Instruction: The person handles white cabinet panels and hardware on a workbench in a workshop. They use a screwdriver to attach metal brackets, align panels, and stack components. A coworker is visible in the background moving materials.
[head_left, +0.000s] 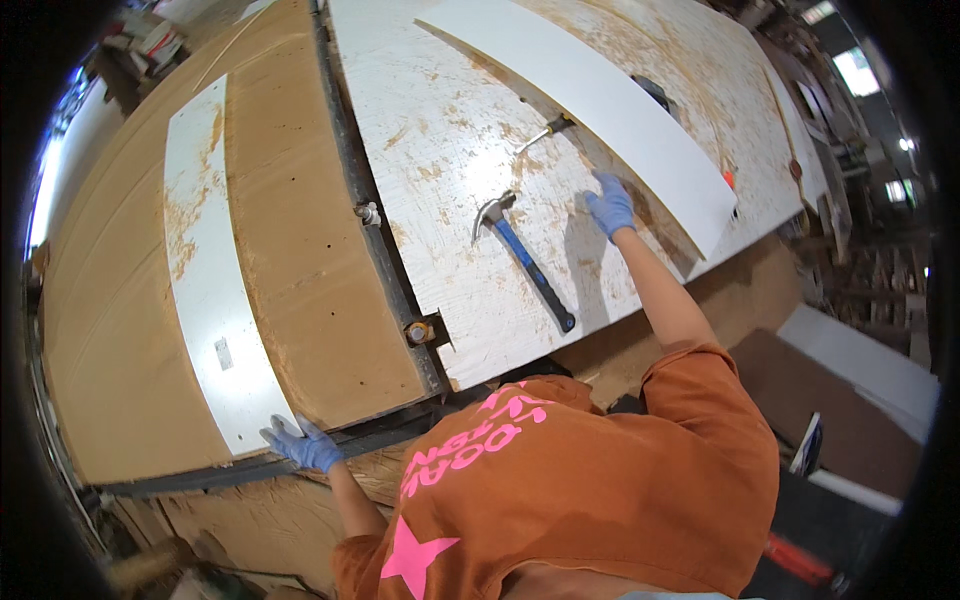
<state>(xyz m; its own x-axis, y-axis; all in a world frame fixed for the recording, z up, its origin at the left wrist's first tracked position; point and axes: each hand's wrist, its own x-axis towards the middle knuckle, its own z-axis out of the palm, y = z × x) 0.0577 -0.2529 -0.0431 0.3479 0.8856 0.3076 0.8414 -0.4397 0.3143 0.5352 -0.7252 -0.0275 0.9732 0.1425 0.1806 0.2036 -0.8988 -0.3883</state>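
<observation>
My left hand (303,446), in a blue glove, lies at the near corner of a long white strip (205,310) on the brown board (300,250). Its fingers are stretched out and touch the strip's edge. To the right, my other gloved hand, my right hand (610,206), reaches over the white worktop (420,130) with fingers apart and nothing in them. Its shadow falls on the surface beside it. A long white panel (600,90) lies just beyond that hand. A claw hammer (528,262) with a blue and black handle rests nearer, and a screwdriver (545,132) lies farther off.
A dark metal rail (350,170) with bolt fittings (420,331) divides the brown board from the worktop. Sawdust is scattered over both surfaces. A black object (652,92) sits behind the panel. Sheets of board (840,400) and a red-handled tool (798,558) are at the lower right.
</observation>
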